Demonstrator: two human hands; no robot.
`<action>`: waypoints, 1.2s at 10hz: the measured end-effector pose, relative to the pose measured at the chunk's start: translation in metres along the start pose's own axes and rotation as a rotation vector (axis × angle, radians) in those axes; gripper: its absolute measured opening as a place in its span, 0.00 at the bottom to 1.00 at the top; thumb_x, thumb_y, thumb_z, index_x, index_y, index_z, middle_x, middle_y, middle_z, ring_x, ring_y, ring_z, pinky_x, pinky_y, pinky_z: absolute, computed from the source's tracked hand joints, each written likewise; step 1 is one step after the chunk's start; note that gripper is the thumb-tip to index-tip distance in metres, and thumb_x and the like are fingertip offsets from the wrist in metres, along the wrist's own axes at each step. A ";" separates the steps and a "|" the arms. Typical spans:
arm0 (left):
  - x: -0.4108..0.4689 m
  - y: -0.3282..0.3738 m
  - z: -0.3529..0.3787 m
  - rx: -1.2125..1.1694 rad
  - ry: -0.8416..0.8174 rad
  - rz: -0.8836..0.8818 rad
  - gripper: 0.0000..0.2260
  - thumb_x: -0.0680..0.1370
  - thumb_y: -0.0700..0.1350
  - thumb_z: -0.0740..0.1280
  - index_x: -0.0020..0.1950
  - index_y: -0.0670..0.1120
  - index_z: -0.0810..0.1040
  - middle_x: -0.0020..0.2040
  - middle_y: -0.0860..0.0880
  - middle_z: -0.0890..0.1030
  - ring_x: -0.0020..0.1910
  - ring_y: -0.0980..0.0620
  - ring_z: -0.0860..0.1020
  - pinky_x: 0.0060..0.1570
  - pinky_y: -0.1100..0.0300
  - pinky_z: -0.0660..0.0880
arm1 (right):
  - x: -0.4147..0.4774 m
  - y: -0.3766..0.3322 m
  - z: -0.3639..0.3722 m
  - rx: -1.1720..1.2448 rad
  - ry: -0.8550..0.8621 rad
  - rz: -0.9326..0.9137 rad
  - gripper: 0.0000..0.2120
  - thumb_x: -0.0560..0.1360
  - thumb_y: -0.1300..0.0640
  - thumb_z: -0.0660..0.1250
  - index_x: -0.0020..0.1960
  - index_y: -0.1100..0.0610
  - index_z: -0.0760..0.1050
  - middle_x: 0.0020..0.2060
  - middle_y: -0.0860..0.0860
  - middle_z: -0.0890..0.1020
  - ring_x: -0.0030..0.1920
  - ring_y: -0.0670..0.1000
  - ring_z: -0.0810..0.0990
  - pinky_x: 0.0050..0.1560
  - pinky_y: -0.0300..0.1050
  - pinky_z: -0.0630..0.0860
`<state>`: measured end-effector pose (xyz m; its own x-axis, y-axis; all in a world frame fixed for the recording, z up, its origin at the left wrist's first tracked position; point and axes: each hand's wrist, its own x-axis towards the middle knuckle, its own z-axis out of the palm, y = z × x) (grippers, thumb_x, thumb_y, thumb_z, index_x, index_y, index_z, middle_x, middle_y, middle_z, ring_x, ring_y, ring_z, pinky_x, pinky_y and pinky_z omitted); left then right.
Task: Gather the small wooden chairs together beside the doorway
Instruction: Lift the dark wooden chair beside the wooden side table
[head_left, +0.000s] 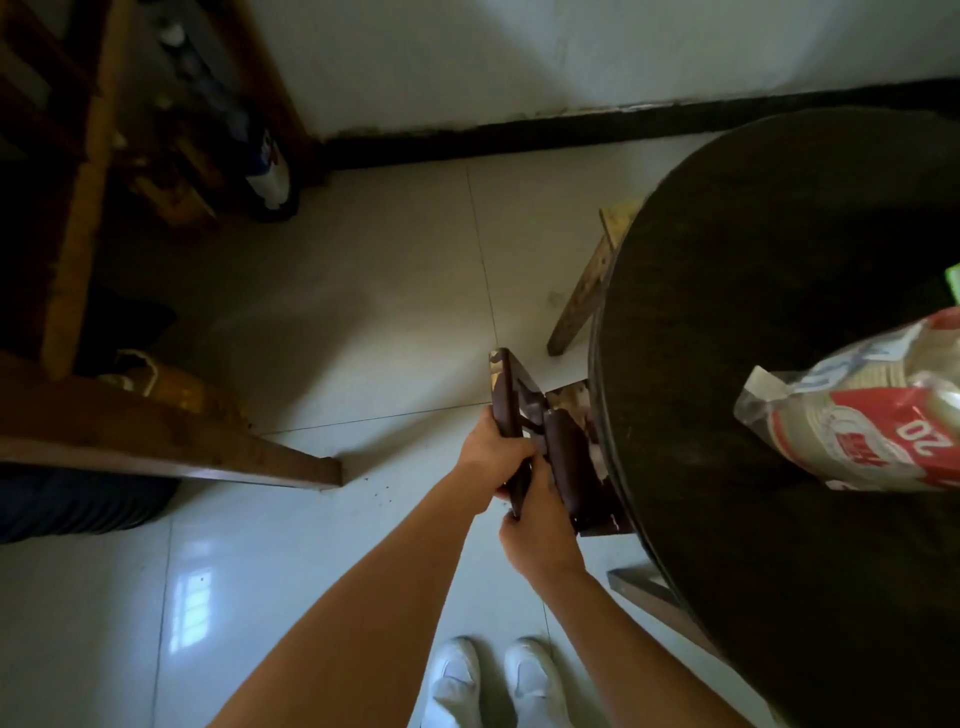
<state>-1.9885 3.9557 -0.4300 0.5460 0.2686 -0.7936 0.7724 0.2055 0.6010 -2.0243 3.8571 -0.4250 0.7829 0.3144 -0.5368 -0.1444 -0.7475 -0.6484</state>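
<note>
Beside round dark table (753, 312): small dark wooden chair (563, 457), backrest uppermost. Left hand (493, 457) and right hand (537, 530) both closed around backrest rail, above pale tiled floor (363, 291).

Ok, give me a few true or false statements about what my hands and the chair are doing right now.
1. Both hands, left and right, grip the dark wooden chair. True.
2. The chair sits beside the round dark table. True.
3. The packet of paper cups lies on the floor. False: it rests on the table.
4. The person is barefoot. False: white shoes show at the bottom.
5. The floor is carpeted. False: it is pale glossy tile.
</note>
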 end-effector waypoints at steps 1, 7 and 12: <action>-0.002 -0.002 -0.004 -0.016 0.003 0.055 0.15 0.72 0.38 0.68 0.54 0.51 0.69 0.41 0.50 0.77 0.41 0.49 0.78 0.30 0.59 0.76 | 0.000 0.001 0.008 0.039 0.079 0.016 0.22 0.74 0.65 0.61 0.67 0.54 0.63 0.57 0.57 0.76 0.54 0.58 0.77 0.52 0.52 0.76; -0.152 -0.112 -0.186 -0.156 0.260 0.042 0.16 0.73 0.38 0.70 0.56 0.49 0.71 0.45 0.44 0.81 0.44 0.43 0.82 0.33 0.51 0.81 | -0.154 -0.083 0.154 -0.194 -0.122 -0.313 0.31 0.75 0.65 0.60 0.74 0.50 0.55 0.70 0.47 0.69 0.71 0.48 0.66 0.69 0.41 0.65; -0.199 -0.262 -0.325 -0.220 0.282 -0.031 0.12 0.73 0.37 0.69 0.53 0.47 0.72 0.46 0.42 0.82 0.41 0.46 0.83 0.31 0.54 0.80 | -0.243 -0.100 0.328 -0.231 -0.250 -0.240 0.25 0.76 0.63 0.61 0.71 0.52 0.58 0.64 0.51 0.76 0.63 0.52 0.75 0.62 0.49 0.74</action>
<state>-2.4052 4.1547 -0.3984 0.3888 0.5019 -0.7726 0.6821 0.4070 0.6076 -2.3985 4.0474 -0.4070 0.6028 0.6068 -0.5182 0.1861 -0.7384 -0.6482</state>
